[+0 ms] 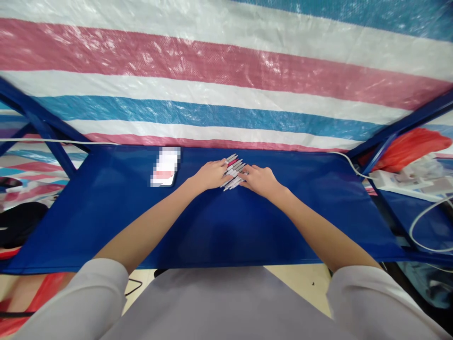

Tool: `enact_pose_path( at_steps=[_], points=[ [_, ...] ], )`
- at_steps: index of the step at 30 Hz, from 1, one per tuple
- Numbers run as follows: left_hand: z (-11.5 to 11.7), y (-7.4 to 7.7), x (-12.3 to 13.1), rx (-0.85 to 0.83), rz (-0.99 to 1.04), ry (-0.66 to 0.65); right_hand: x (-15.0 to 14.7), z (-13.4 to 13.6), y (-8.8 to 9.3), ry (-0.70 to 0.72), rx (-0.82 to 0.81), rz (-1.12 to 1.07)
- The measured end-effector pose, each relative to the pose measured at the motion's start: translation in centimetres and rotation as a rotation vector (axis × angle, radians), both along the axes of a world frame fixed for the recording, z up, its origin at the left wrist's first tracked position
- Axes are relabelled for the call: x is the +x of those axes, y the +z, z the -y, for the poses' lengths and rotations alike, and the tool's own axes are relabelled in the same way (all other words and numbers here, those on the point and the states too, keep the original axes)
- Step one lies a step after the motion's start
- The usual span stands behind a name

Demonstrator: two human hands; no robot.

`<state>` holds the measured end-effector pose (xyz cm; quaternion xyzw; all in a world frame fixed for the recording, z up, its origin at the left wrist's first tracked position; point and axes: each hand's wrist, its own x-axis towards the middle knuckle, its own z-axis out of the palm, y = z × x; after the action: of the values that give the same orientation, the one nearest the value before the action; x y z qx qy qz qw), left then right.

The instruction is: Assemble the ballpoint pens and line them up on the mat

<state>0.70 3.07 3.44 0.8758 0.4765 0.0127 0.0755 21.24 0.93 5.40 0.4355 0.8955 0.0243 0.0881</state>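
A bunch of slim grey and white pens (231,173), one with a pinkish-red part, lies slanted on the blue table between my two hands. My left hand (212,175) is closed on the pens from the left, its thumb low and its fingers at their upper side. From the right, my right hand (260,179) grips the same bunch with bent fingers and thumb. The fingers partly cover the pens, so their full lengths do not show.
A phone (170,165) with a lit, blurred screen lies left of my hands on the blue table surface (226,226). Blue metal bars (49,141) flank the table. Behind hangs a striped plastic sheet (212,104). A white power strip (406,184) and cables are at right.
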Motion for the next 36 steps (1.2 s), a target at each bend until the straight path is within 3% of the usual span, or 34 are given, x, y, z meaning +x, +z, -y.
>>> enact_pose_path(
  at_steps=[10,18,24,30,36],
  points=[
    [1.2,0.0,0.3,-0.233,0.003,0.094,2.8,-1.4,-1.1,0.138,-0.014,-0.133],
    [1.3,-1.0,1.0,-0.181,-0.068,0.124,1.6,-0.9,-2.5,0.076,0.023,-0.211],
    [0.7,-1.8,-0.4,-0.090,-0.047,0.043,1.7,-1.7,-2.8,0.117,0.037,-0.284],
    [-1.0,-2.2,-3.5,-0.038,-0.083,-0.107,2.6,-3.0,-4.1,0.226,0.070,-0.263],
    [-2.7,-1.8,-6.2,-0.024,-0.111,-0.183,0.7,-2.7,-5.7,0.179,0.074,-0.277]
  ],
)
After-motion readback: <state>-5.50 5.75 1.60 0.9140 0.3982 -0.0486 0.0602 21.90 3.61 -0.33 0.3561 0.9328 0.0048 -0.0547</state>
